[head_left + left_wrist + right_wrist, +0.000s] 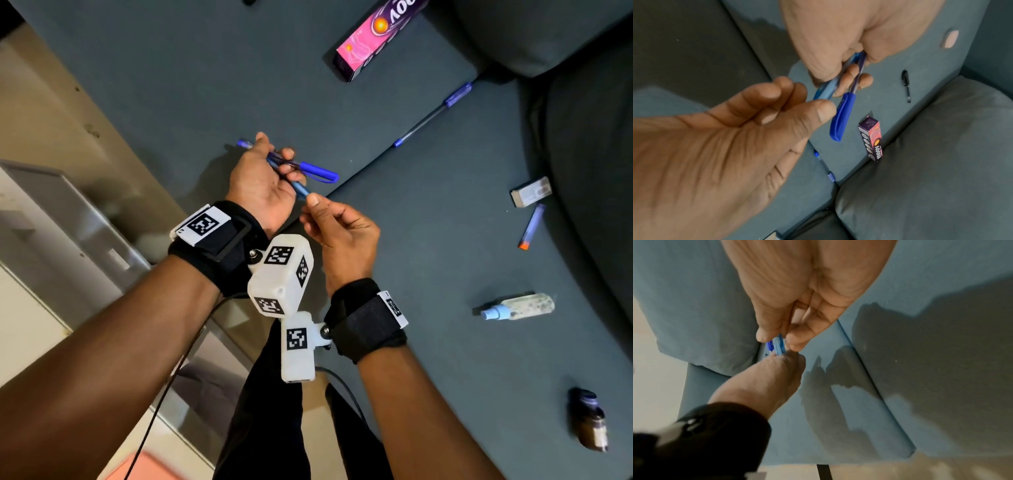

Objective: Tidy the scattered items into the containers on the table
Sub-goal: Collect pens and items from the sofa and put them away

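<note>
Lettering on pink box (pixel 378 34) only partly legible in head view; not readable with certainty. Left hand (pixel 262 186) curled around two pens: capped blue pen (pixel 310 170) and light-blue pen (pixel 298 189), both projecting past the fingers. Right hand (pixel 339 228) loosely curled, thumb and fingertips at the light-blue pen's end; firm grip not confirmable. Black pen (pixel 906 84) beyond the fingers: left wrist view only. Spray bottle (pixel 520 307), brown bottle (pixel 591 425), eraser (pixel 531 192), loose blue pen (pixel 433 114): well apart on sofa cushion (pixel 171 85).
</note>
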Demonstrator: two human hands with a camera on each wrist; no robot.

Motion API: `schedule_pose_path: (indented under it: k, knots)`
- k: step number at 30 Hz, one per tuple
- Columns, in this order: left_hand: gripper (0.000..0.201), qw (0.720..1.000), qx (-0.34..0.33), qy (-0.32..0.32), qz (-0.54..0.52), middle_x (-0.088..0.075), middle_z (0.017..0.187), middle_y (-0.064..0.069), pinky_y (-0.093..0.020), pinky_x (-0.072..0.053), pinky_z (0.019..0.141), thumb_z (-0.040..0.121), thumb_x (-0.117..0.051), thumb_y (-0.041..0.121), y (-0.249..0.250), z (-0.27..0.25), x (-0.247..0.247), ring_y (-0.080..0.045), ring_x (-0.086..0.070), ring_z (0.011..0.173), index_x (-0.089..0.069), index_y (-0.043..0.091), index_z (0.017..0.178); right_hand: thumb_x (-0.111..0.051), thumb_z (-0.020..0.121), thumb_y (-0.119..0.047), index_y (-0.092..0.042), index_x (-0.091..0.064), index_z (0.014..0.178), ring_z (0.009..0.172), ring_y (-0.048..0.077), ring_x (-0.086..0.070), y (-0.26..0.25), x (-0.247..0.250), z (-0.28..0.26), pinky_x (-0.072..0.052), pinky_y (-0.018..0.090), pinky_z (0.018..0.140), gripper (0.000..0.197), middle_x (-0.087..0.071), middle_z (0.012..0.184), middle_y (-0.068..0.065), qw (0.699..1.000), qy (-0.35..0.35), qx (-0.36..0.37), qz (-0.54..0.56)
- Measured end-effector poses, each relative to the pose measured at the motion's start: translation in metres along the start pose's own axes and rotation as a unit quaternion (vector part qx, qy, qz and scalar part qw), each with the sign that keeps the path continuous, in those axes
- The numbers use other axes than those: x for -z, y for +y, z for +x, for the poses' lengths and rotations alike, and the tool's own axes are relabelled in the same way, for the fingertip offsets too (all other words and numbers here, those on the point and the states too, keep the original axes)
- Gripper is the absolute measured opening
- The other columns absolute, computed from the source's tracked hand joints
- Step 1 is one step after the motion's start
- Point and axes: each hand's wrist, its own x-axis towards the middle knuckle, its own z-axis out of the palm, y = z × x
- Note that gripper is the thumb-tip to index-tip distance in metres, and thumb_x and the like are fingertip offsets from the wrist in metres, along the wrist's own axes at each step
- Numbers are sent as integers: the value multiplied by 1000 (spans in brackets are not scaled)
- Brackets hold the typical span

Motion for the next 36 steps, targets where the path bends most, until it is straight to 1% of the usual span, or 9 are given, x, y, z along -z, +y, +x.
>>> schedule_pose_path:
  k: [6, 11, 14, 18, 23, 27, 30, 33, 36]
  knots:
    - [33, 1000, 3, 14, 3, -57, 52, -2, -22, -44, 51, 104, -38, 38, -2, 9, 0, -11, -44, 47, -40, 19, 76, -72, 83, -4, -12, -71, 90, 67, 16, -56, -33, 22, 29, -53, 20, 62, 10, -65, 74, 9, 990, -56, 17, -125]
    - [36, 1000, 25, 6, 15, -54, 51, 2, -32, -50, 64, 102, -40, 43, -4, 14, -1, -14, -57, 53, -42, 20, 74, -69, 89, -9, -14, -70, 78, 58, 10, -61, -77, 80, 97, -55, 22, 60, 12, -66, 62, -1, 973, 63, 44, -219]
    - [36, 999, 39, -5, 13, -44, 47, 2, -31, -56, 58, 100, -45, 42, -7, 19, -8, -13, -52, 45, -41, 18, 74, -64, 93, -11, -10, -63, 77, 47, 7, -61, -98, 87, 140, -55, 20, 52, 16, -64, 55, 2, 962, 93, 2, -258]
    - [32, 989, 5, -25, 146, -35, 49, 7, -19, -35, 41, 99, -50, 40, -6, 27, -17, -8, -33, 38, -38, 23, 75, -64, 94, -31, -8, -62, 81, 39, 15, -61, -113, 69, 170, -45, 18, 37, 26, -64, 52, 7, 944, 101, -78, -303]
    - [33, 956, -44, -55, 286, -29, 53, 6, -15, -22, 37, 98, -56, 32, -2, 27, -27, -5, -23, 36, -36, 24, 72, -68, 90, -35, -9, -63, 81, 38, 15, -61, -117, 59, 179, -42, 17, 34, 28, -67, 60, 8, 946, 117, -105, -282]
    - [23, 937, -58, -67, 337, -36, 59, 2, -17, -30, 39, 95, -60, 25, -3, 31, -32, -7, -29, 39, -43, 23, 79, -70, 88, -31, -11, -64, 78, 40, 8, -59, -122, 63, 177, -42, 15, 36, 23, -67, 59, 4, 948, 82, -127, -279]
    - [20, 924, -82, -75, 366, -41, 60, 2, -20, -33, 41, 92, -64, 23, -3, 31, -35, -8, -32, 42, -47, 21, 82, -67, 90, -19, -10, -61, 68, 35, 6, -53, -114, 59, 158, -39, 15, 38, 25, -60, 43, -2, 939, 10, -44, -340]
    - [21, 912, -102, -86, 387, -45, 63, 2, -20, -32, 43, 86, -71, 27, -1, 25, -39, -9, -34, 45, -52, 19, 85, -70, 87, -15, -17, -64, 60, 40, 7, -54, -98, 46, 125, -47, 21, 48, 27, -60, 44, -3, 911, -115, 32, -395]
    - [23, 893, -120, -118, 417, -51, 65, 1, -19, -31, 42, 83, -74, 33, 0, 19, -37, -9, -39, 48, -58, 17, 88, -73, 83, -34, -22, -70, 66, 47, 4, -53, -90, 26, 101, -48, 25, 54, 21, -62, 51, -8, 857, -216, 107, -456]
